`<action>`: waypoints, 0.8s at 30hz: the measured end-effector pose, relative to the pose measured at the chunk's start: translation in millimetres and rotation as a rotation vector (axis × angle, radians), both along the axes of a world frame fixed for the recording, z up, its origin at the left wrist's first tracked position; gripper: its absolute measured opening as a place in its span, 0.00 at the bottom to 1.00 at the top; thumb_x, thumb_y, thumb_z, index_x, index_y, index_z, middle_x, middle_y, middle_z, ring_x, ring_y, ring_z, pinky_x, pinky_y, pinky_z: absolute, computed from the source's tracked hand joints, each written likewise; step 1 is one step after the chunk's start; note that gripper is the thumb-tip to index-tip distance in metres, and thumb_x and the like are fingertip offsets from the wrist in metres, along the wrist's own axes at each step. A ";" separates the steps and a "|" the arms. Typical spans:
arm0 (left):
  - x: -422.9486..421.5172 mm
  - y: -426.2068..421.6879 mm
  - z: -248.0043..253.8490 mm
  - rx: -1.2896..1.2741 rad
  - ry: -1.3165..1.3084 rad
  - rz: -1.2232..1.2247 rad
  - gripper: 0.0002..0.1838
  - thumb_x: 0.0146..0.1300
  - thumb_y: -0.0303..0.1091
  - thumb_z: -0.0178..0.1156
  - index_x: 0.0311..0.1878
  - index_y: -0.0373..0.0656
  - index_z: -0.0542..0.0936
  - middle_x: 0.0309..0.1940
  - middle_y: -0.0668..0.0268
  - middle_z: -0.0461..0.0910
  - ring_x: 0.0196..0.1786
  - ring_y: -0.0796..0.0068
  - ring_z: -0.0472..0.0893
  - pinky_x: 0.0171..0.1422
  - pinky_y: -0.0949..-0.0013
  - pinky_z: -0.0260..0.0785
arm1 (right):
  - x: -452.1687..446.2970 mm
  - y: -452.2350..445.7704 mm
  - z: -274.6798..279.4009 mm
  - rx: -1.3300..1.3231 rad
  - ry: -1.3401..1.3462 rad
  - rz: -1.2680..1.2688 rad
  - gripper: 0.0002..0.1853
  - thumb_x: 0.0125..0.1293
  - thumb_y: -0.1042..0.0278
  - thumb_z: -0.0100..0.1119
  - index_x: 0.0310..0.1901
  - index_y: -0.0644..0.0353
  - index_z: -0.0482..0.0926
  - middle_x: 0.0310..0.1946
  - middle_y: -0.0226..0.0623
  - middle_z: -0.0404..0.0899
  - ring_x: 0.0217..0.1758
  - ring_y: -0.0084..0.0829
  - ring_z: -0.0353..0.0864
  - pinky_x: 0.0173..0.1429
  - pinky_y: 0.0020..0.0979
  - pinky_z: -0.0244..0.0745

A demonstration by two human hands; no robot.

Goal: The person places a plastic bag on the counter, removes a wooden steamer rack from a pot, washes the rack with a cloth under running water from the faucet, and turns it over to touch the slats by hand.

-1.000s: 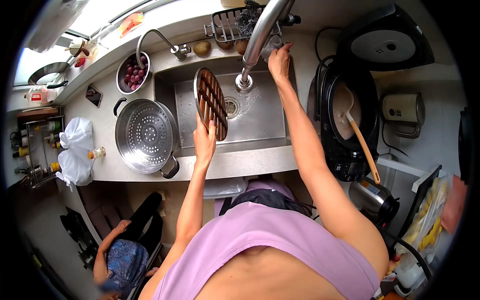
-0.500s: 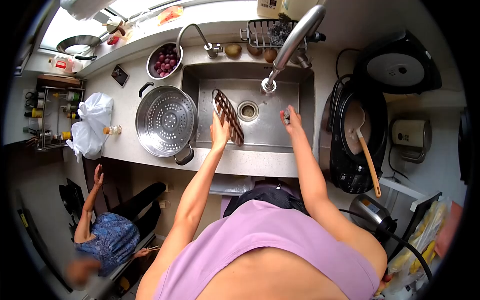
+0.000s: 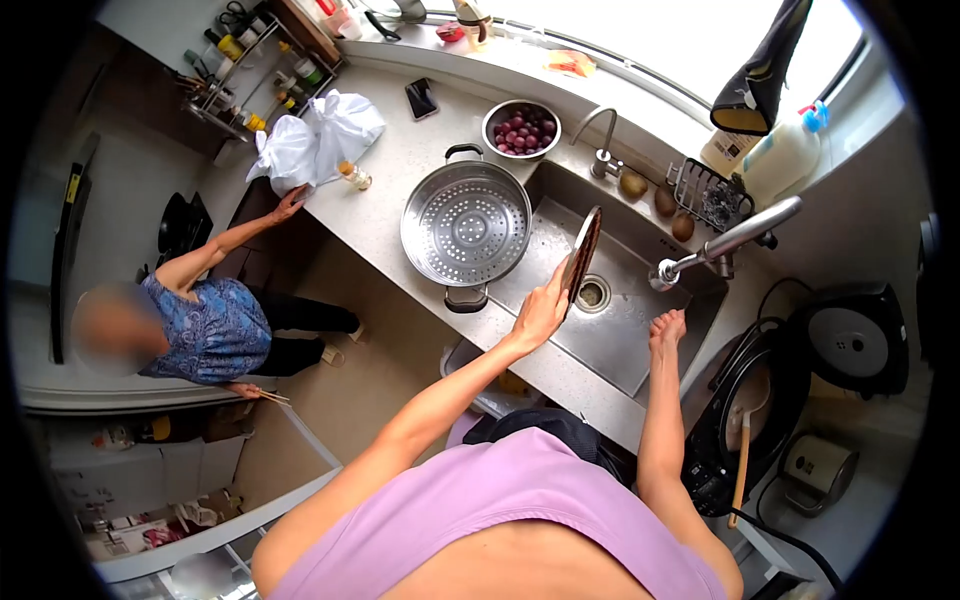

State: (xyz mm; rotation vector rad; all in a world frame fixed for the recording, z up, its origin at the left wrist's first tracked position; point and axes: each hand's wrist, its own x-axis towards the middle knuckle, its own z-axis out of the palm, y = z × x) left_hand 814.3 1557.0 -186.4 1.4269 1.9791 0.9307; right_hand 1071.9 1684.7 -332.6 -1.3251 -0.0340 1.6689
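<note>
My left hand [image 3: 541, 312] is closed on a round, brown slatted rack [image 3: 583, 255], tilted nearly edge-on above the left part of the sink [image 3: 622, 345]. My right hand [image 3: 667, 327] is over the sink's right side, below the faucet [image 3: 735, 240], its fingers closed; what they hold, if anything, is hidden. Left of the sink stands a perforated steel steamer pot [image 3: 468, 225] with two black handles. Behind it a metal bowl [image 3: 523, 130] holds dark red grapes.
At the left, a person [image 3: 215, 325] stands with one hand at the counter edge, near white bags [image 3: 315, 140]. A small bottle [image 3: 354, 176] and a phone [image 3: 422, 98] lie on the counter. An open cooker [image 3: 745, 410] with a spoon is at the right.
The view has swung, showing more of the left side. The rack now appears more edge-on. My right hand moved from beside the faucet down over the sink. The other person's arm reached toward the counter.
</note>
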 end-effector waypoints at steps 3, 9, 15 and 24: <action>-0.2 0.6 25.3 0.057 -0.008 -0.027 0.31 0.66 0.30 0.52 0.72 0.42 0.56 0.23 0.40 0.76 0.31 0.37 0.78 0.34 0.44 0.67 | -1.0 21.6 27.6 0.222 0.024 -0.030 0.25 0.74 0.45 0.38 0.20 0.46 0.55 0.13 0.22 0.51 0.10 0.18 0.44 0.14 0.23 0.35; 4.7 6.4 35.5 0.118 -0.175 0.095 0.31 0.67 0.30 0.52 0.71 0.41 0.54 0.33 0.39 0.79 0.37 0.37 0.80 0.40 0.48 0.71 | -20.5 24.7 134.4 0.606 -0.141 0.007 0.23 0.76 0.46 0.39 0.23 0.49 0.61 0.14 0.20 0.51 0.11 0.14 0.43 0.13 0.21 0.39; 0.2 9.0 -78.4 -0.052 -0.459 0.333 0.34 0.63 0.24 0.50 0.71 0.50 0.51 0.43 0.48 0.78 0.38 0.54 0.82 0.36 0.55 0.77 | 38.6 -17.7 -90.1 0.459 -1.490 1.118 0.21 0.70 0.56 0.47 0.52 0.67 0.65 0.41 0.49 0.70 0.34 0.48 0.72 0.45 0.47 0.65; -8.1 -18.3 -51.8 -0.112 -0.802 0.277 0.24 0.66 0.24 0.49 0.63 0.49 0.57 0.44 0.64 0.73 0.32 0.80 0.76 0.28 0.68 0.83 | -10.9 52.8 203.8 0.891 -1.057 0.199 0.17 0.68 0.79 0.43 0.58 0.62 0.68 0.43 0.40 0.79 0.44 0.28 0.81 0.50 0.29 0.74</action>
